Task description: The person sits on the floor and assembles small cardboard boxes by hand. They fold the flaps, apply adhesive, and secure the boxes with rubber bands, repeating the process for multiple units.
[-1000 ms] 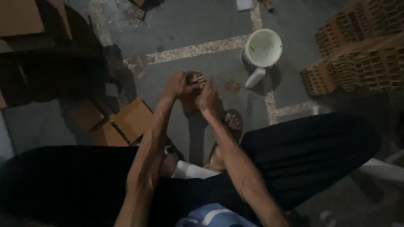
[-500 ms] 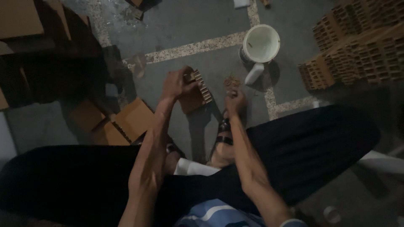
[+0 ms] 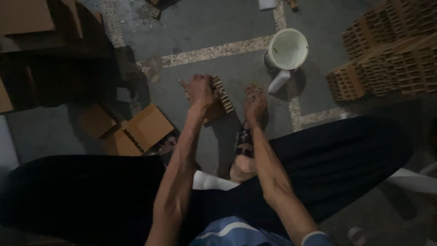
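Near the centre of the frame, slightly above the middle, the left hand (image 3: 200, 89) is clamped around a small wooden block (image 3: 221, 98) with a row of pale pegs along its edge. Just to its right the right hand (image 3: 255, 101) has its fingers bunched together, though what they pinch is too dim to tell. A white bucket (image 3: 287, 49) stands on the grey floor (image 3: 218, 27) at upper right, beside stacked wooden racks (image 3: 387, 50); open cardboard boxes (image 3: 136, 130) lie at left.

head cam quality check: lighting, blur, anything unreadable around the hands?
Head view: dim, grainy light; lower half nearly black across the dark trousers. White bucket is the brightest spot, no glare. Left hand grips a ridged brown block, fairly sharp; right hand slightly soft, its contents unreadable. Wide-angle stretch at the edges.
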